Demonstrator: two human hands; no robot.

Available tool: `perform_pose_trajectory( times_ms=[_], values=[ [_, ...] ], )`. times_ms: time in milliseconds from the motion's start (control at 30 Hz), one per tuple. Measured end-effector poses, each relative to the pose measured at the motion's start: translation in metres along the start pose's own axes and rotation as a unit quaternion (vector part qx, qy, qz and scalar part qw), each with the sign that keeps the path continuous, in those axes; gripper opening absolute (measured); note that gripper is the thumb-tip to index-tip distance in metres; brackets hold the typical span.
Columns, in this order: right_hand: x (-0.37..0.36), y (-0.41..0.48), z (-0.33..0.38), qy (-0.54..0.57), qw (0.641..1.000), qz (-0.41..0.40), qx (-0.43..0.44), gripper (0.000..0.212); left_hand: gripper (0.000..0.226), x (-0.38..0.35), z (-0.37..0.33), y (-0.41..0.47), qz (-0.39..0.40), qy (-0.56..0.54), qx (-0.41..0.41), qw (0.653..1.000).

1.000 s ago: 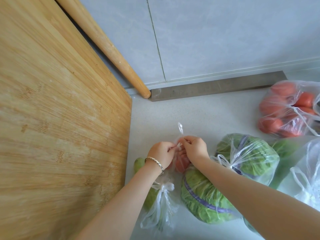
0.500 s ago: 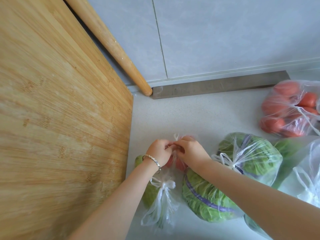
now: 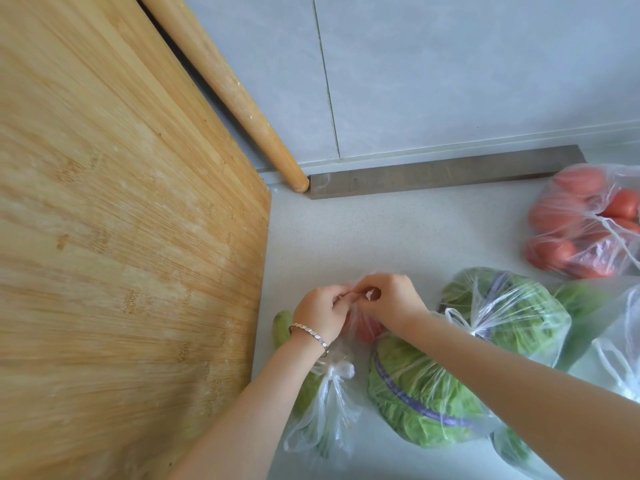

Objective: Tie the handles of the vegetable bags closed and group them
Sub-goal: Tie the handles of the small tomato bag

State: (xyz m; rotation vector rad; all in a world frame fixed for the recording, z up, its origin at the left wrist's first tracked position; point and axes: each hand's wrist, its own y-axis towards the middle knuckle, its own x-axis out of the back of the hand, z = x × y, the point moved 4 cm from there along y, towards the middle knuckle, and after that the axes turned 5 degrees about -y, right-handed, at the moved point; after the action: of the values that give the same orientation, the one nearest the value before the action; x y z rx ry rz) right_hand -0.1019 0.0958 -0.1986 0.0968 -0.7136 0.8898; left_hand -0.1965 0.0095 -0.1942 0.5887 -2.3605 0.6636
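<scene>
The small bag (image 3: pixel 363 329), with something red inside, sits on the counter (image 3: pixel 381 233) not far from the board (image 3: pixel 121 237) and is mostly hidden under both hands. Its handles (image 3: pixel 349 301) are drawn up between them. The left hand (image 3: pixel 320 311), which wears a bracelet (image 3: pixel 310 336), holds one strand in a narrow pinching grip. The right hand (image 3: pixel 389 301) pinches the other, thumb and forefinger curled into a small ring. This looks like the knotting step for this bag, though the fingers hide whether the strands are only crossed or already looped through. The next move likely calls for pulling the strands apart and down to seat the knot against the contents without tearing the thin plastic, then nudging the bag in with its neighbours. A knotted green bag (image 3: pixel 325 393) lies just below the left wrist, and a lettuce bag (image 3: pixel 415 403) touches the small bag on its right. A second lettuce bag (image 3: pixel 509 313), also knotted, sits just beyond the right forearm. A tomato bag (image 3: pixel 585 223) lies well apart at the far right, so the grouping is not done. A rolling pin (image 3: pixel 228 88) leans in the corner behind the board.
</scene>
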Motion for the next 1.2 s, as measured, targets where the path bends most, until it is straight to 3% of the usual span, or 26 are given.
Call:
perform_pose_trajectory(
  times_ms=[100,200,300,367,500,567,633,767,833,900,967,1067,1200],
  values=[
    [0.0,-0.002,-0.002,0.1,0.993,-0.003,-0.056,0.018,0.026,-0.003,0.003,-0.002,-0.017,0.027,-0.014,0.999],
    [0.002,-0.001,-0.005,0.188,0.971,0.044,-0.138,0.021,0.025,-0.004,0.005,-0.003,-0.039,0.03,-0.028,0.998],
    [-0.001,-0.001,-0.011,0.344,0.9,0.138,-0.229,0.017,0.021,-0.011,0.009,-0.001,-0.027,-0.093,0.01,0.995],
    [-0.003,-0.001,-0.015,0.362,0.888,0.173,-0.226,0.022,0.019,-0.016,0.009,0.0,-0.007,-0.158,0.041,0.987],
    [0.001,0.002,-0.008,0.148,0.982,0.092,-0.069,0.028,0.016,-0.017,0.01,0.004,0.013,-0.235,0.129,0.963],
    [0.002,0.005,-0.004,0.013,0.998,0.062,0.01,0.018,0.022,-0.018,0.017,0.006,0.026,-0.287,0.189,0.939],
    [0.003,0.005,0.003,-0.119,0.986,0.037,0.114,0.017,0.027,-0.019,0.022,0.007,0.048,-0.352,0.245,0.902],
    [0.005,-0.001,0.01,-0.271,0.911,-0.031,0.31,0.031,0.025,-0.02,0.021,0.002,0.078,-0.4,0.295,0.864],
    [0.003,-0.004,0.01,-0.294,0.889,-0.003,0.352,0.03,0.021,-0.015,0.014,0.0,0.081,-0.358,0.272,0.89],
    [0.002,-0.004,0.007,-0.289,0.883,0.044,0.367,0.025,0.02,-0.009,0.008,0.002,0.063,-0.197,0.196,0.959],
    [0.001,-0.007,0.006,-0.275,0.884,0.069,0.371,0.02,0.021,-0.005,0.002,0.005,0.031,-0.014,0.101,0.994],
    [0.003,-0.012,0.007,-0.26,0.892,0.068,0.364,0.007,0.023,-0.004,0.005,0.007,0.001,0.067,0.089,0.994],
    [0.001,-0.011,0.005,-0.286,0.903,0.082,0.309,0.013,0.026,-0.005,0.015,0.011,-0.011,0.097,0.116,0.988]
  ],
)
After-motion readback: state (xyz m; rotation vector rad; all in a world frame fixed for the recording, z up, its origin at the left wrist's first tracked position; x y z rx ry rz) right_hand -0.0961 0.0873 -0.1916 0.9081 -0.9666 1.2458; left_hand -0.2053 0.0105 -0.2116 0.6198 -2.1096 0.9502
